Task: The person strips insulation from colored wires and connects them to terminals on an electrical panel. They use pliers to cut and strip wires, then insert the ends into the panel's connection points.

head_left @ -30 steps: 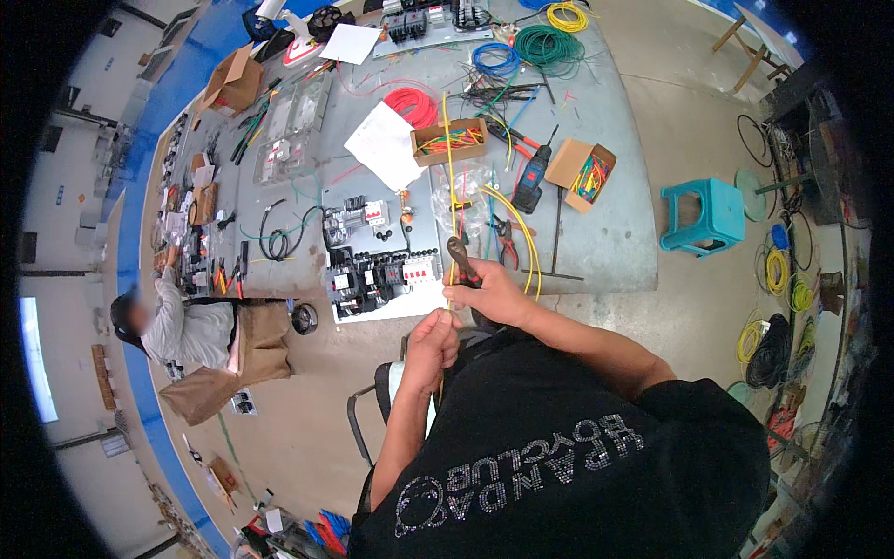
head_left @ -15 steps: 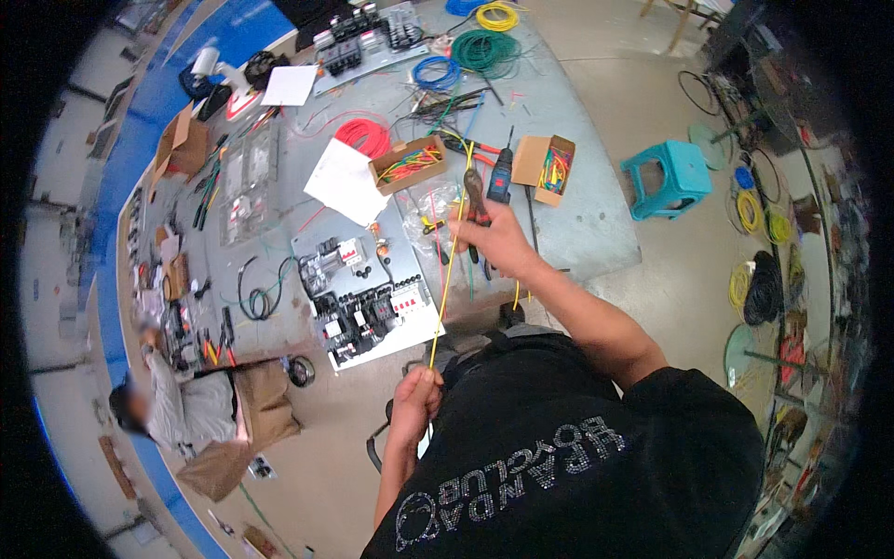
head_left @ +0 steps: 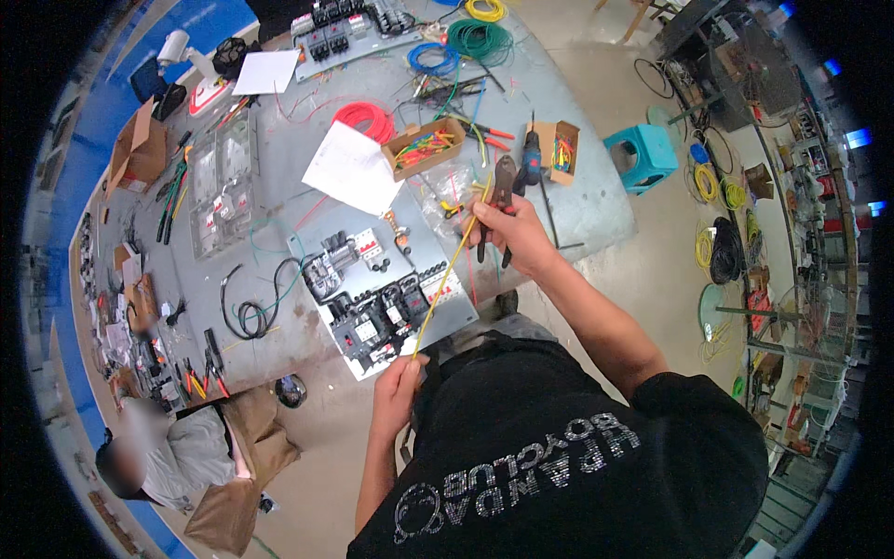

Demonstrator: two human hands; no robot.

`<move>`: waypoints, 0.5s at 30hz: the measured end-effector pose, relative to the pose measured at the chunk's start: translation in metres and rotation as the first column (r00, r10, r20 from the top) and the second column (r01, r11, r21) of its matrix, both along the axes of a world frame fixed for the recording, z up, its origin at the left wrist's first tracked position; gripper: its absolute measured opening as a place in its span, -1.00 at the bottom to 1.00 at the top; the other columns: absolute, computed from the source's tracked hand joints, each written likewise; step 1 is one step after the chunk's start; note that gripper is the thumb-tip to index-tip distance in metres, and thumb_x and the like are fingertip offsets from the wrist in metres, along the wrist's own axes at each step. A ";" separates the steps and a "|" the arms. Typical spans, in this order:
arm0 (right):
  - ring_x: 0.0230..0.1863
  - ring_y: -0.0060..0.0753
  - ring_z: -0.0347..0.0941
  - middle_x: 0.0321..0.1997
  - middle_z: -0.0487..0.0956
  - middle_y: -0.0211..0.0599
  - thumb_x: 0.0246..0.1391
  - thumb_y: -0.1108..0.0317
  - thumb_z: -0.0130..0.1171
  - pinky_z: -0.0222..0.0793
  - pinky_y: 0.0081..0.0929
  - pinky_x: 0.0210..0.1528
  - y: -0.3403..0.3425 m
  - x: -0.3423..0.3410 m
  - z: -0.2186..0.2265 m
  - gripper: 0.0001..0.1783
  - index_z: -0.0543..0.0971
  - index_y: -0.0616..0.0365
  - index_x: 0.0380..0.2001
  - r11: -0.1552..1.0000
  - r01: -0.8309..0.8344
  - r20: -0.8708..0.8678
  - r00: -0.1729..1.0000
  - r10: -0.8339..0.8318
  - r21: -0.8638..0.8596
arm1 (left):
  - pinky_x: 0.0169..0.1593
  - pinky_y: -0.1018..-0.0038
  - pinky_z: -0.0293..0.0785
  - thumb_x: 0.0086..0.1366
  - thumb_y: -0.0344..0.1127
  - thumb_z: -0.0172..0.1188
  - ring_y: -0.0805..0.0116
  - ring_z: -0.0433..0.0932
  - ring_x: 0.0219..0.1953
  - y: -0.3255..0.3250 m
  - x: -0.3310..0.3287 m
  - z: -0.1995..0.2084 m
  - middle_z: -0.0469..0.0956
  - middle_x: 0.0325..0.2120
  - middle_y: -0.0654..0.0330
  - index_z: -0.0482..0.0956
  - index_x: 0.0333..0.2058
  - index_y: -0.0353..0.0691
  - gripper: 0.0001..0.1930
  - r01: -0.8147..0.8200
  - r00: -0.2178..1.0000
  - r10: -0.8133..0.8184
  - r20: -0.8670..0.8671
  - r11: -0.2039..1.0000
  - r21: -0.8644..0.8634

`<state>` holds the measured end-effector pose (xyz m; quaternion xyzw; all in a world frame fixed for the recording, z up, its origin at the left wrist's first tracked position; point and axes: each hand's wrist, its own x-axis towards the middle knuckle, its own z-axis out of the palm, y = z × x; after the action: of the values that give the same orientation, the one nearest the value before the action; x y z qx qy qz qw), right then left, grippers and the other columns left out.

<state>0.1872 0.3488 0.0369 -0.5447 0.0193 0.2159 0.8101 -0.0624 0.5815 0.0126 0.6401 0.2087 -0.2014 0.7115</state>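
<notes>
A yellow wire [head_left: 451,270] runs slantwise between my two hands, fairly straight. Its lower end is pinched in the fingers of my left hand [head_left: 398,389], close to my body at the table's front edge. Higher up, my right hand [head_left: 523,238] is closed around a pair of dark-jawed pliers [head_left: 504,182], jaws pointing away from me, and the wire passes along its thumb and fingers. Below the wire lies a metal mounting plate [head_left: 449,326] carrying black contactors [head_left: 380,326] and white breakers with red switches [head_left: 440,290].
Beyond my right hand lie a cordless screwdriver [head_left: 532,154] and small boxes of coloured sleeves [head_left: 406,166]. Red [head_left: 365,122] and green [head_left: 480,43] wire coils lie farther back. A blue stool [head_left: 643,156] stands right; another person [head_left: 191,456] sits left.
The view has shifted, moving the table leftward. My right hand has turned the pliers more plainly into view, and both hands keep hold of the yellow wire.
</notes>
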 end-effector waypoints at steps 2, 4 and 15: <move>-0.38 -0.46 0.57 -0.29 0.64 -0.24 0.23 0.31 0.22 0.54 -0.41 -0.24 0.016 -0.021 -0.005 -0.74 0.54 0.25 -0.10 0.999 0.003 -0.024 1.000 -0.004 -0.039 | -0.44 0.63 0.14 0.50 -0.20 0.01 0.66 0.21 -0.52 0.013 0.016 0.008 0.28 -0.57 0.46 0.60 -0.12 -0.26 -0.73 0.073 0.996 -0.072 0.042 0.997 -0.014; -0.39 -0.47 0.56 -0.30 0.63 -0.26 0.22 0.34 0.22 0.55 -0.41 -0.23 0.013 -0.029 -0.010 -0.74 0.54 0.23 -0.09 0.991 0.130 -0.063 0.989 -0.131 -0.013 | -0.43 0.62 0.15 0.50 -0.19 0.01 0.65 0.22 -0.51 0.025 0.018 -0.004 0.28 -0.57 0.46 0.59 -0.11 -0.26 -0.72 0.131 0.988 -0.130 0.085 0.991 -0.010; -0.42 -0.47 0.53 -0.35 0.62 -0.23 0.19 0.35 0.26 0.43 -0.53 -0.33 -0.020 -0.053 -0.038 -0.78 0.54 0.21 -0.16 0.990 0.139 -0.071 0.987 -0.141 -0.031 | -0.58 0.65 0.00 0.49 -0.19 0.00 0.66 0.11 -0.66 0.069 0.016 -0.005 0.18 -0.68 0.46 0.56 -0.07 -0.19 -0.75 0.177 0.925 -0.309 -0.220 0.865 -0.469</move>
<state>0.1345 0.3292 -0.0012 -0.5441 0.0899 0.1779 0.8150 -0.0463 0.6507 0.0072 0.4475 0.1755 -0.4230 0.7681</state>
